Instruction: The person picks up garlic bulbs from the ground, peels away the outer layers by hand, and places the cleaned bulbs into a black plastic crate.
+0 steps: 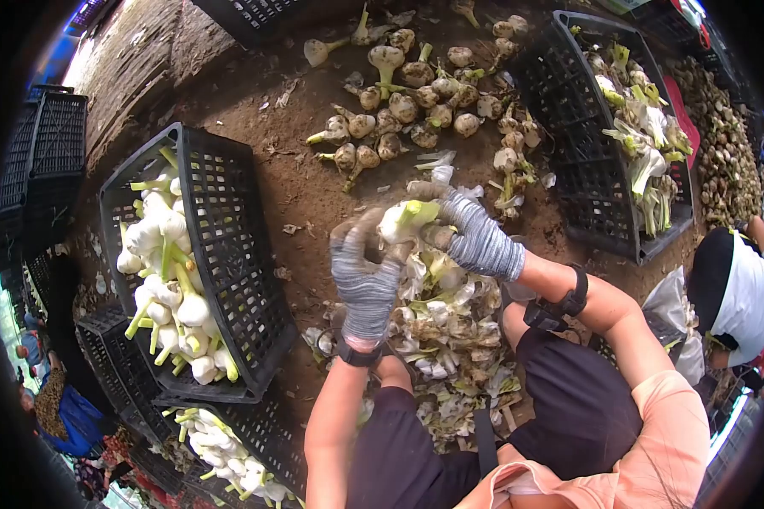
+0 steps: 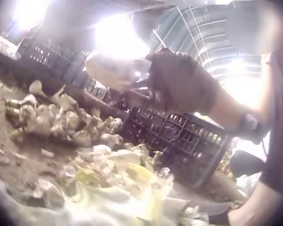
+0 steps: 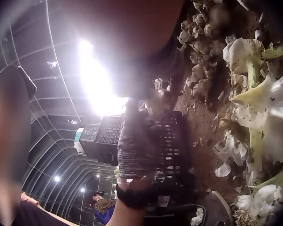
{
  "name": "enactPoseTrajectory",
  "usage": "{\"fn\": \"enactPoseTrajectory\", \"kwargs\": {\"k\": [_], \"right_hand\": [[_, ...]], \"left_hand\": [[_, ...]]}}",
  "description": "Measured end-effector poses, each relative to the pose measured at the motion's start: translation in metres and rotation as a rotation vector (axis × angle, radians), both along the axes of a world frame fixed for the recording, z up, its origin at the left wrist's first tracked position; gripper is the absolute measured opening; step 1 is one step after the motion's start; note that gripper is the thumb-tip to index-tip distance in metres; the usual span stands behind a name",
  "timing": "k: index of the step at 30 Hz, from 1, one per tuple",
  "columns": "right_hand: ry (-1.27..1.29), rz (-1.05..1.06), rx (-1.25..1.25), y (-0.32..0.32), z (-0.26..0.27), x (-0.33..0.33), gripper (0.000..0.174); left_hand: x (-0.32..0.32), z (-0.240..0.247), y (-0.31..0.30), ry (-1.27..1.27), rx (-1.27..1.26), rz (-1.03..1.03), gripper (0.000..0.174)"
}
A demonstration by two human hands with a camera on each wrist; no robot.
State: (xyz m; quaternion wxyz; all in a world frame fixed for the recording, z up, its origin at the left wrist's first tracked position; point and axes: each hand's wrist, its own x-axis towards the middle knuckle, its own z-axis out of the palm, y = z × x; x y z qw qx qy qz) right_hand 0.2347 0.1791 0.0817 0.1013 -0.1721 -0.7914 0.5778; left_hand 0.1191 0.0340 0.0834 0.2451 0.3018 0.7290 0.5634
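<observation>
A garlic bulb [image 1: 397, 224] with a short green-yellow stem is held between both gloved hands, over a heap of peeled skins. My right hand [image 1: 482, 236] grips it from the stem side, thumb below and fingers above. On the other side, my left hand [image 1: 367, 276] has its thumb and curled fingers round the bulb. The left wrist view shows the right hand [image 2: 181, 82] dark against glare, with the pale bulb [image 2: 108, 70] at its fingertips. In the right wrist view, the left hand [image 3: 139, 141] is seen from the cuff, its fingers lost in glare.
Soil-covered garlic bulbs [image 1: 403, 106] lie on the dirt floor ahead. A black crate [image 1: 242, 246] of cleaned white garlic stands at left, another crate [image 1: 569, 144] with trimmed stems at right. Skins and leaves [image 1: 454, 339] pile between the knees. Another person [image 1: 734, 288] crouches at right.
</observation>
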Motion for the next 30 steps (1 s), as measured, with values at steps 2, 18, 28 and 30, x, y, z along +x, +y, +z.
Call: {"fn": "enactPoseTrajectory", "kwargs": {"k": [2, 18, 28, 30], "right_hand": [[0.051, 0.017, 0.071, -0.003, -0.001, 0.000, 0.039], [-0.324, -0.213, -0.424, 0.019, -0.012, -0.002, 0.033], [-0.160, 0.651, -0.532, 0.021, 0.013, 0.051, 0.033], [-0.199, 0.612, -0.643, 0.038, 0.032, 0.042, 0.031]], "left_hand": [[-0.002, 0.007, 0.004, 0.075, -0.050, -0.069, 0.037], [-0.008, 0.017, -0.007, -0.645, 0.196, -0.099, 0.022], [-0.023, -0.035, -0.024, -1.460, 0.506, 0.296, 0.026], [-0.023, -0.024, -0.022, -1.438, 0.471, 0.341, 0.026]]}}
